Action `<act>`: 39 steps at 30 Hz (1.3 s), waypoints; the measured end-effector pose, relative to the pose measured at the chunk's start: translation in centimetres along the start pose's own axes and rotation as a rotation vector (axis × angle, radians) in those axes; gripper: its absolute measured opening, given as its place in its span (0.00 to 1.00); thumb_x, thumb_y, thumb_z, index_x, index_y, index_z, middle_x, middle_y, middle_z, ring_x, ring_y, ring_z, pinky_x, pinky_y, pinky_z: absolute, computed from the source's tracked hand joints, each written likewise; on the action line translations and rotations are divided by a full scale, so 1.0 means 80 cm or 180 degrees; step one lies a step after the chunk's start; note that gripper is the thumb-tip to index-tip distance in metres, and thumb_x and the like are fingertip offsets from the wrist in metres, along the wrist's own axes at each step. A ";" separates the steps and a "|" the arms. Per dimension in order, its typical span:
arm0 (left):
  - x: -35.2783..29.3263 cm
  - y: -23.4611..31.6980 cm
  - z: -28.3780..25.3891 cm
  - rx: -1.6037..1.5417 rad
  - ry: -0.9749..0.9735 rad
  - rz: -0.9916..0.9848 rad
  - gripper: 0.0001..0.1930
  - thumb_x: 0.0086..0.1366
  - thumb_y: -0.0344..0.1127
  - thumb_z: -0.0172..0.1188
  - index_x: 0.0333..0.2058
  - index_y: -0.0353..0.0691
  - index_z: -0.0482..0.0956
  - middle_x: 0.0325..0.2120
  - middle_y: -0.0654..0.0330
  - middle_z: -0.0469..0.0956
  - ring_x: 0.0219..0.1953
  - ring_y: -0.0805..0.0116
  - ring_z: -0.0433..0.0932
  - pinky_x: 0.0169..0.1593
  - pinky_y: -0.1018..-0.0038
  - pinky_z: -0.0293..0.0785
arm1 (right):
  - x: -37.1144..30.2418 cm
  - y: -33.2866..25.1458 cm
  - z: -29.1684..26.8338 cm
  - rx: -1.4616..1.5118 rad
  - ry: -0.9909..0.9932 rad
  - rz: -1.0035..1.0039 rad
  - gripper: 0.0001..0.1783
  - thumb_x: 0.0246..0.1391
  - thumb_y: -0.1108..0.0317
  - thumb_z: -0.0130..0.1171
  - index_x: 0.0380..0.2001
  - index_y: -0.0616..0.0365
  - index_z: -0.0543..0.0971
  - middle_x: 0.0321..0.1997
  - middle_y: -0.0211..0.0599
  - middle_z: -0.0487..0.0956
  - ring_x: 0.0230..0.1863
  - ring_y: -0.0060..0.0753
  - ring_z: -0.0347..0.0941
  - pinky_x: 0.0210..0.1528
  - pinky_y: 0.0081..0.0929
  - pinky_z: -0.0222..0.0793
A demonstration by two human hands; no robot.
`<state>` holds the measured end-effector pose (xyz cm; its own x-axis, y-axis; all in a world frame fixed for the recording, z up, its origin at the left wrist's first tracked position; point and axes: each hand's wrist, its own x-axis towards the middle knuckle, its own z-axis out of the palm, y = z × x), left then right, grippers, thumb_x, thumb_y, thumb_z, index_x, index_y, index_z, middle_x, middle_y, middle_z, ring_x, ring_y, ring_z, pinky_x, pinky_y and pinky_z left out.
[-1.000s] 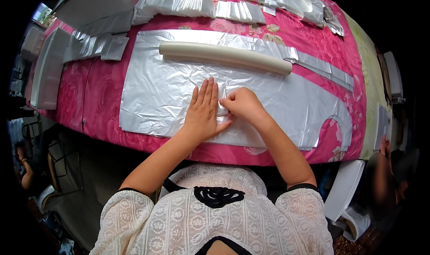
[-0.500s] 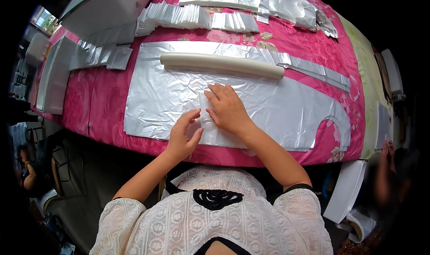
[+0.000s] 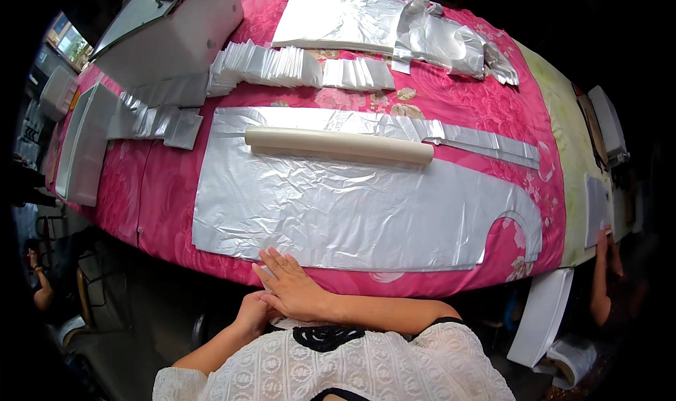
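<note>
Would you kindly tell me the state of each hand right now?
Left hand: partly hidden; whether it holds anything cannot be told.
Right hand: open, fingers extended.

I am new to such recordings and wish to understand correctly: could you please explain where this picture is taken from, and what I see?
No machine works here, only a person's two bare hands. A wide fisheye camera on the head looks down, so straight edges curve. On the pink, flower-patterned cloth lie flat, crinkled, silvery plastic bags, with a long, cream-coloured cylinder on them; farther back stand folded, silvery plastic packets. The right hand and left hand meet at the near table edge; I cannot tell clearly whether they hold something.
</note>
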<state>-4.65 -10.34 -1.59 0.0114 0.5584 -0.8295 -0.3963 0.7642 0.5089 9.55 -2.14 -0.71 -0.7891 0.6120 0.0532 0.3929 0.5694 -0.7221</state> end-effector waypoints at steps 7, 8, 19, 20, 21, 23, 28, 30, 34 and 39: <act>-0.029 0.088 0.041 0.3145 0.0062 0.2208 0.10 0.50 0.30 0.63 0.33 0.35 0.80 0.30 0.54 0.80 0.29 0.65 0.80 0.35 0.74 0.74 | 0.029 0.049 -0.103 -0.0215 -0.0256 -0.1135 0.07 0.46 0.67 0.58 0.23 0.59 0.77 0.49 0.42 0.73 0.60 0.45 0.59 0.62 0.44 0.51; -0.027 0.099 0.047 0.3162 0.0037 0.2735 0.12 0.49 0.29 0.64 0.35 0.35 0.79 0.35 0.53 0.80 0.34 0.62 0.80 0.38 0.73 0.75 | 0.036 0.061 -0.123 -0.0083 -0.0172 -0.1136 0.06 0.45 0.68 0.59 0.22 0.58 0.77 0.46 0.40 0.75 0.56 0.44 0.63 0.59 0.42 0.55; -0.013 0.120 0.056 0.3214 -0.0223 0.3150 0.17 0.50 0.27 0.62 0.42 0.35 0.75 0.46 0.50 0.74 0.47 0.55 0.75 0.49 0.69 0.71 | 0.149 0.333 -0.357 0.0872 0.2783 0.1950 0.13 0.49 0.64 0.60 0.34 0.62 0.80 0.29 0.35 0.81 0.29 0.23 0.75 0.33 0.22 0.69; -0.011 0.120 0.058 0.3213 -0.0264 0.3156 0.17 0.50 0.27 0.62 0.42 0.35 0.75 0.46 0.50 0.74 0.47 0.55 0.75 0.49 0.70 0.71 | 0.150 0.353 -0.363 0.0586 0.2693 0.2290 0.13 0.48 0.63 0.61 0.34 0.62 0.80 0.29 0.34 0.80 0.29 0.24 0.75 0.32 0.21 0.68; -0.012 0.118 0.058 0.3210 -0.0260 0.3135 0.17 0.50 0.27 0.62 0.42 0.35 0.75 0.46 0.50 0.74 0.47 0.55 0.75 0.49 0.70 0.71 | 0.156 0.357 -0.363 0.0325 0.2555 0.2612 0.14 0.48 0.62 0.62 0.34 0.61 0.79 0.29 0.33 0.80 0.29 0.24 0.75 0.32 0.21 0.68; -0.011 0.119 0.059 0.3243 -0.0262 0.3144 0.17 0.50 0.27 0.62 0.41 0.35 0.75 0.47 0.51 0.74 0.46 0.56 0.76 0.48 0.70 0.72 | 0.159 0.364 -0.356 -0.0264 0.2416 0.2705 0.16 0.46 0.59 0.62 0.35 0.59 0.80 0.30 0.35 0.80 0.29 0.31 0.76 0.34 0.26 0.69; -0.010 0.121 0.057 0.3406 -0.0154 0.3219 0.18 0.49 0.26 0.62 0.42 0.36 0.75 0.46 0.50 0.74 0.46 0.54 0.76 0.47 0.69 0.73 | 0.145 0.324 -0.339 -0.1168 0.2754 0.2414 0.18 0.46 0.55 0.61 0.38 0.55 0.79 0.41 0.42 0.78 0.43 0.41 0.74 0.44 0.33 0.69; -0.010 0.120 0.057 0.3473 -0.0159 0.3336 0.18 0.49 0.26 0.62 0.42 0.36 0.75 0.46 0.49 0.74 0.45 0.54 0.76 0.47 0.68 0.73 | 0.112 0.298 -0.332 -0.0426 0.2191 0.1780 0.21 0.47 0.54 0.61 0.40 0.56 0.78 0.44 0.43 0.76 0.45 0.43 0.72 0.47 0.34 0.67; -0.005 0.117 0.067 0.3609 -0.0300 0.3597 0.18 0.49 0.27 0.62 0.42 0.36 0.75 0.46 0.50 0.74 0.44 0.54 0.76 0.45 0.68 0.74 | 0.007 0.223 -0.292 -0.0927 0.1117 0.0692 0.27 0.46 0.59 0.63 0.49 0.56 0.73 0.44 0.42 0.75 0.49 0.43 0.67 0.52 0.36 0.63; 0.013 0.119 0.109 0.3915 -0.0801 0.3775 0.20 0.51 0.29 0.62 0.45 0.36 0.72 0.48 0.52 0.72 0.46 0.54 0.75 0.47 0.67 0.73 | -0.094 0.163 -0.255 -0.1141 0.0945 0.1439 0.30 0.44 0.61 0.62 0.52 0.60 0.71 0.41 0.44 0.74 0.44 0.44 0.68 0.48 0.34 0.65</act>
<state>-0.40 0.33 4.36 0.4344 0.8962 0.0903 0.5825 -0.3560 0.7307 30.24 11.87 3.51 -0.3649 0.9307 0.0236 0.8296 0.3365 -0.4456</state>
